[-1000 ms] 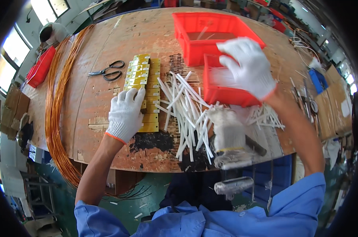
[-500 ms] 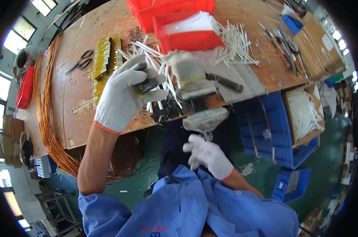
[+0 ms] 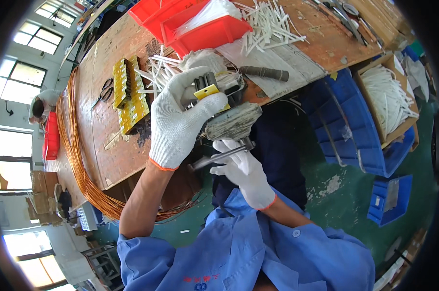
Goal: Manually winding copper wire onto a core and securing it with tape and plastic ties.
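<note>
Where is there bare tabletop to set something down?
Bare wood shows below the scissors, between the copper wire and the yellow pieces, and between the right-hand heap of white tubes and the hand tools. Around the left hand it is crowded: clamp, another tube heap, red bins.

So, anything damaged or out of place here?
Yes. The tabletop is scuffed, with pale and dark worn patches. White tubes lie jumbled on it beside the nearer red bin, and a small white scrap lies on the green floor, apparently dropped.
</note>
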A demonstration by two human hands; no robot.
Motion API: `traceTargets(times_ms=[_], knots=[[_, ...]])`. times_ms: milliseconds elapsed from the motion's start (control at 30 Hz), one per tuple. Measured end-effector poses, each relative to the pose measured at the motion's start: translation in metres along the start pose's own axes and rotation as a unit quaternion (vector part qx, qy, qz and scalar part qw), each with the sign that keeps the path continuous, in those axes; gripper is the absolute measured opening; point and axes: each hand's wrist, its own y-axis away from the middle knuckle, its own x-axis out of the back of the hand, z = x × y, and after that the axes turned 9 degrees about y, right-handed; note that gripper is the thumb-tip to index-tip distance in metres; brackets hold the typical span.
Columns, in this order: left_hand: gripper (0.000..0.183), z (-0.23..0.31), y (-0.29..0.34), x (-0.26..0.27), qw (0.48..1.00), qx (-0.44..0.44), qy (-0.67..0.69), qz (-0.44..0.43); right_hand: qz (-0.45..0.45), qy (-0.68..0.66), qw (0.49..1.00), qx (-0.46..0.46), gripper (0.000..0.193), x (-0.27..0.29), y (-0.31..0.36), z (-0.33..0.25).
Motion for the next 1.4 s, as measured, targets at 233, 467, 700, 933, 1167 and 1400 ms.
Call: traceTargets(times_ms=[233, 467, 700, 933, 1167, 1400], knots=[[0.056, -0.005, 0.008, -0.008, 0.997, -0.013, -0.073, 0.006, -0.011, 0.195, 0.976, -0.099, 0.025, 0.041, -0.021, -0.022], [0.055, -0.007, 0.004, -0.011, 0.996, -0.026, -0.080, 0.017, 0.192, 0.492, 0.834, 0.160, 0.019, 0.055, -0.009, -0.008], [0.057, -0.011, 0.010, -0.005, 0.996, -0.028, -0.075, 0.034, -0.138, 0.432, 0.823, 0.342, 0.021, -0.020, 0.023, -0.090], [0.059, -0.015, 0.006, -0.011, 0.995, -0.028, -0.092, 0.031, -0.080, 0.594, 0.799, 0.040, 0.049, 0.022, 0.024, -0.032], [0.056, -0.022, 0.008, 0.001, 0.983, -0.076, -0.165, 0.017, 0.110, 0.673, 0.693, 0.236, 0.061, 0.031, -0.013, -0.084], [0.057, -0.027, 0.008, 0.010, 0.972, -0.140, -0.186, 0.019, 0.084, 0.397, 0.911, -0.071, 0.057, 0.049, -0.026, -0.013]])
